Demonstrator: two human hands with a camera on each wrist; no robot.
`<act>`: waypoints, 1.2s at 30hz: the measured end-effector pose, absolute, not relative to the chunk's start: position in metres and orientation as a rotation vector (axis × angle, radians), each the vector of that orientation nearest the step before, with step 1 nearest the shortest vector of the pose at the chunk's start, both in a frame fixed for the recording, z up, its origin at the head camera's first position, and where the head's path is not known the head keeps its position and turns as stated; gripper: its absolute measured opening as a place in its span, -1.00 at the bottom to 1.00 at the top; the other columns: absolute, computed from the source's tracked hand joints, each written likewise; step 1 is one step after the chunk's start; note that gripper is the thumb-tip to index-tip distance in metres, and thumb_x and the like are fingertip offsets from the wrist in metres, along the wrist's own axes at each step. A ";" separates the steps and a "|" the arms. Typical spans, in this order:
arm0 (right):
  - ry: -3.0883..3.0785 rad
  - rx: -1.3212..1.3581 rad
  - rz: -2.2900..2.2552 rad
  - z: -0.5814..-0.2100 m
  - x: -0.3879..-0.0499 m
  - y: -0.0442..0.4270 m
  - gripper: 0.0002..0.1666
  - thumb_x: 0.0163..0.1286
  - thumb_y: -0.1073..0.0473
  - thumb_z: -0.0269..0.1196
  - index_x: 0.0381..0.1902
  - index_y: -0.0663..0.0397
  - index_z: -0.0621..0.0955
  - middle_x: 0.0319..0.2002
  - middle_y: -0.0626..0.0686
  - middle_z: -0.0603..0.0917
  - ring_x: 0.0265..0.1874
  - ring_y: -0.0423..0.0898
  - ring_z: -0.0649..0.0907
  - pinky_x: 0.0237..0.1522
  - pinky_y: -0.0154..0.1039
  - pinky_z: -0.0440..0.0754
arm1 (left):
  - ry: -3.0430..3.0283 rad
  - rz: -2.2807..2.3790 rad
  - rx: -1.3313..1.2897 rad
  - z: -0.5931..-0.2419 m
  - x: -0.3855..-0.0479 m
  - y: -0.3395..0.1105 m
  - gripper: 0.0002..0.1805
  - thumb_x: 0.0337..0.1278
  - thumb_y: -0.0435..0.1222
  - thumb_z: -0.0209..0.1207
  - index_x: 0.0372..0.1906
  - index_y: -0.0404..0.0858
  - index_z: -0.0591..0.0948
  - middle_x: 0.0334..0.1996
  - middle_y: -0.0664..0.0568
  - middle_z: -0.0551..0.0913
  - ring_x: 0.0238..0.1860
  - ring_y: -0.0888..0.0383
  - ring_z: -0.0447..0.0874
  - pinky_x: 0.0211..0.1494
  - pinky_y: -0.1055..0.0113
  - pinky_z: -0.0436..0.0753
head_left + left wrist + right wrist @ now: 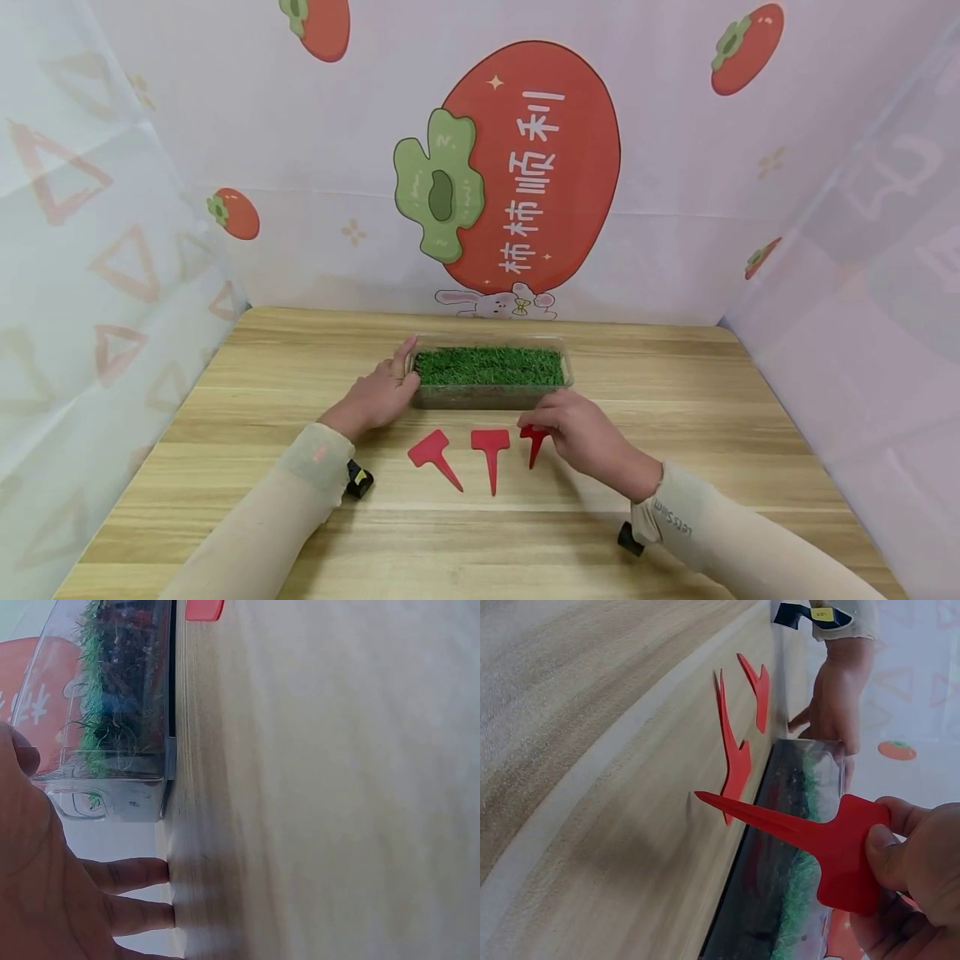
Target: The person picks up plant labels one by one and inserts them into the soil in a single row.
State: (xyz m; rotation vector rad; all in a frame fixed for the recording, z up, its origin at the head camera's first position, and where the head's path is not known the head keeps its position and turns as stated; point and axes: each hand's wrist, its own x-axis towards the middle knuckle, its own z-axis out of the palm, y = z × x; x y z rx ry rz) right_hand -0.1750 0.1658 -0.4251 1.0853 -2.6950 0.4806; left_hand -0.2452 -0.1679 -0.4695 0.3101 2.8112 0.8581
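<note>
A clear plastic box (491, 398) holds a strip of green artificial grass (487, 367) over dark fill. My left hand (382, 390) rests at its left end, thumb and index finger touching the rim; in the left wrist view the other fingers (139, 875) reach down straight to the tabletop. My right hand (573, 425) pinches a red T-shaped plant label (847, 855) by its wide head, in front of the box's right end, with its spike off the table. Two more red plant labels, one slanted (433, 452) and one straight (491, 450), lie before the box.
The wood-grain table (480, 542) meets a printed backdrop (315, 250) behind the box, with cloth walls on both sides. Black wrist straps (360, 480) show at both sleeves.
</note>
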 end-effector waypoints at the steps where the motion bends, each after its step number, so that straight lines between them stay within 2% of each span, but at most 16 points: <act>1: -2.683 1.090 0.479 -0.424 -0.176 0.166 -0.51 0.14 0.57 0.29 -0.19 -0.12 0.80 -0.32 -0.15 0.72 -0.28 -0.21 0.63 -0.21 -0.29 0.68 | 2.811 0.857 0.310 -0.469 -0.245 -0.168 -0.25 0.47 0.02 -0.33 0.63 0.14 -0.28 0.49 -0.38 0.19 0.45 -0.40 0.20 0.38 -0.49 0.08; 8: -2.591 1.122 0.509 -0.414 -0.180 0.169 -0.44 0.09 0.64 0.20 -0.22 -0.10 0.80 -0.31 -0.15 0.74 -0.28 -0.16 0.65 -0.23 -0.25 0.68 | 2.812 0.853 0.312 -0.472 -0.247 -0.169 -0.26 0.48 0.03 -0.33 0.62 0.20 -0.33 0.50 -0.39 0.17 0.45 -0.41 0.20 0.38 -0.49 0.07; 16: -2.558 1.114 0.506 -0.399 -0.187 0.167 -0.52 0.08 0.59 0.32 -0.22 -0.09 0.80 -0.32 -0.15 0.72 -0.28 -0.15 0.66 -0.23 -0.25 0.69 | 2.804 0.865 0.298 -0.471 -0.246 -0.169 -0.26 0.48 0.03 -0.33 0.63 0.15 -0.28 0.50 -0.38 0.17 0.45 -0.42 0.20 0.39 -0.51 0.02; 25: -2.485 1.071 0.524 -0.381 -0.193 0.165 -0.45 0.00 0.61 0.36 -0.18 -0.10 0.80 -0.30 -0.13 0.73 -0.23 -0.16 0.62 -0.28 -0.26 0.70 | 2.794 0.875 0.301 -0.470 -0.246 -0.168 -0.25 0.47 0.04 -0.34 0.62 0.20 -0.33 0.51 -0.39 0.15 0.45 -0.43 0.19 0.39 -0.52 -0.02; 36: -2.406 1.038 0.556 -0.367 -0.213 0.169 -0.50 0.07 0.63 0.28 -0.19 0.00 0.80 -0.25 -0.03 0.77 -0.18 -0.05 0.67 -0.21 -0.14 0.72 | 2.807 0.873 0.298 -0.470 -0.247 -0.167 -0.26 0.47 0.02 -0.32 0.63 0.13 -0.27 0.49 -0.41 0.17 0.45 -0.43 0.19 0.38 -0.54 -0.05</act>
